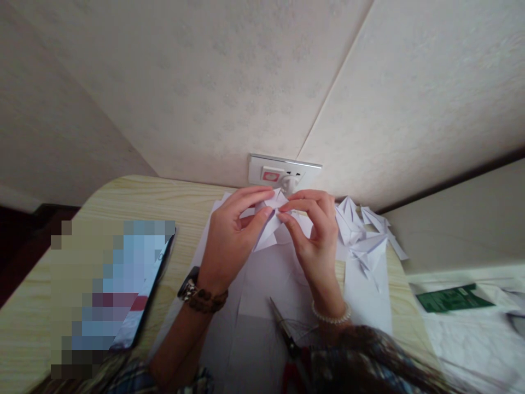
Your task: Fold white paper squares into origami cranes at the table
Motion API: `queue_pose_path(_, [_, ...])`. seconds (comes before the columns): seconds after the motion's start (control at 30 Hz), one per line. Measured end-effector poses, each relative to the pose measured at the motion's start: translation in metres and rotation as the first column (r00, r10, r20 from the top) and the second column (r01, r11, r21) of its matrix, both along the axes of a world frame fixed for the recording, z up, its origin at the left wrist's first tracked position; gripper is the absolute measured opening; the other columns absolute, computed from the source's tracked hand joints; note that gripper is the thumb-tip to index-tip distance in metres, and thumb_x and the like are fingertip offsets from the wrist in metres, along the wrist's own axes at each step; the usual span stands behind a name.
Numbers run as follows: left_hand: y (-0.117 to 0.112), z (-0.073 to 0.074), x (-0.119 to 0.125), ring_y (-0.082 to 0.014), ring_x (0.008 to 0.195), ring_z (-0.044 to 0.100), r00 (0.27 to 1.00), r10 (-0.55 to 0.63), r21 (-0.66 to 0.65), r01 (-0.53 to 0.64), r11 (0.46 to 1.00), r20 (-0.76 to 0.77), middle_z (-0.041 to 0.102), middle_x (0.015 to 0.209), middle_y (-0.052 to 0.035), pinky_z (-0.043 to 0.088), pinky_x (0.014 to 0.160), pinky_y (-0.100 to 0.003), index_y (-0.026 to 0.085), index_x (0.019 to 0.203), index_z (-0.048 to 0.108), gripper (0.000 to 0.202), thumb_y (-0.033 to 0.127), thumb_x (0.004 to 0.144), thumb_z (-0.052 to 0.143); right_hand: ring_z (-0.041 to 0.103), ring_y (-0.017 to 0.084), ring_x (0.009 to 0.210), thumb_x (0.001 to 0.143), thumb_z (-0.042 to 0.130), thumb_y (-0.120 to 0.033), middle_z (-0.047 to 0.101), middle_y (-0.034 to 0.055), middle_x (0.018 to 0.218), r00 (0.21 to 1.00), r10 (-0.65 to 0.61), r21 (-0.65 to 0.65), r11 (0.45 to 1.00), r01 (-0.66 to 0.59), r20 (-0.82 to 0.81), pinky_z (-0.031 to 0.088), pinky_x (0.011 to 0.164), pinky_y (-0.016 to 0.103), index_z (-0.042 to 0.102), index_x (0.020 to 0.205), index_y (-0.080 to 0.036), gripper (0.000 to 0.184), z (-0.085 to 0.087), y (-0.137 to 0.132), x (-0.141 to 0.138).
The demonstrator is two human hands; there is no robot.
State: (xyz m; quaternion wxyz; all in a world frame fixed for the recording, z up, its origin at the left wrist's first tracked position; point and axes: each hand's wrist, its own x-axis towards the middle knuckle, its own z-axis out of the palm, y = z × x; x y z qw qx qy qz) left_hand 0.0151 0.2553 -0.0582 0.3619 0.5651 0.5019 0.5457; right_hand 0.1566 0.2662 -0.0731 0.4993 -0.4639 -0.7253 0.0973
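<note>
Between my two hands is a folded piece of white paper, raised over the table near the wall. My left hand pinches its left side between thumb and fingers. With thumb and index finger, my right hand grips the paper's right edge. Part of the paper is hidden behind my fingers. Loose white sheets lie beneath my hands. Closer to me, a pair of scissors with red handles rests on the sheets, its blades pointing away; my right sleeve is beside the handles.
Folded white paper pieces are heaped right of my right hand. A tablet-like screen, partly blurred out, is on the wooden table at left. A wall socket with a plug sits just behind. A green packet lies lower right, beyond the table.
</note>
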Motion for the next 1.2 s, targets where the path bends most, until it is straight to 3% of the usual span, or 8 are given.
queue_pose_path(0.27, [-0.0004, -0.0044, 0.0008, -0.0203, 0.11, 0.062, 0.995, -0.04, 0.039, 0.043, 0.998, -0.092, 0.067, 0.118, -0.0074, 0.06, 0.078, -0.027, 0.021, 0.105, 0.072, 0.023, 0.019, 0.085, 0.06, 0.056, 0.019, 0.09, 0.088, 0.063, -0.022, 0.063, -0.001, 0.087, 0.998, 0.026, -0.021, 0.999, -0.024, 0.062, 0.039, 0.084, 0.039, 0.064, 0.083, -0.026, 0.006, 0.001, -0.0007, 0.0])
queue_pose_path(0.73, [0.0003, 0.0025, -0.0005, -0.0197, 0.112, 0.062, 0.998, 0.02, -0.005, -0.019, 1.0, 0.068, 0.068, 0.116, -0.0077, 0.056, 0.089, -0.03, 0.019, 0.099, 0.073, 0.019, 0.021, 0.084, 0.062, 0.057, 0.021, 0.096, 0.085, 0.066, -0.024, 0.065, 0.0002, 0.094, 1.0, -0.014, 0.036, 0.999, 0.015, -0.01, 0.039, 0.089, 0.042, 0.065, 0.088, -0.027, 0.004, 0.0041, -0.0035, -0.0002])
queue_pose_path(0.9, [-0.0005, 0.0041, -0.0014, -0.0197, 0.112, 0.061, 0.994, 0.001, -0.03, 0.002, 1.0, 0.109, 0.068, 0.116, -0.0079, 0.055, 0.09, -0.03, 0.019, 0.099, 0.073, 0.019, 0.022, 0.084, 0.061, 0.054, 0.022, 0.106, 0.085, 0.067, -0.024, 0.06, 0.0016, 0.106, 0.998, -0.033, 0.033, 0.999, 0.034, -0.053, 0.04, 0.094, 0.044, 0.067, 0.09, -0.029, 0.007, 0.0025, -0.0035, -0.0002])
queue_pose_path(1.2, [-0.0001, 0.0031, -0.0046, -0.0192, 0.113, 0.061, 0.986, -0.048, -0.003, 0.049, 0.999, 0.158, 0.069, 0.116, -0.0069, 0.051, 0.098, -0.032, 0.019, 0.099, 0.073, 0.02, 0.018, 0.082, 0.062, 0.053, 0.021, 0.109, 0.085, 0.067, -0.026, 0.059, 0.0005, 0.109, 0.991, 0.019, 0.026, 1.0, -0.016, -0.134, 0.041, 0.097, 0.045, 0.068, 0.089, -0.03, 0.005, -0.0008, -0.0023, -0.0016])
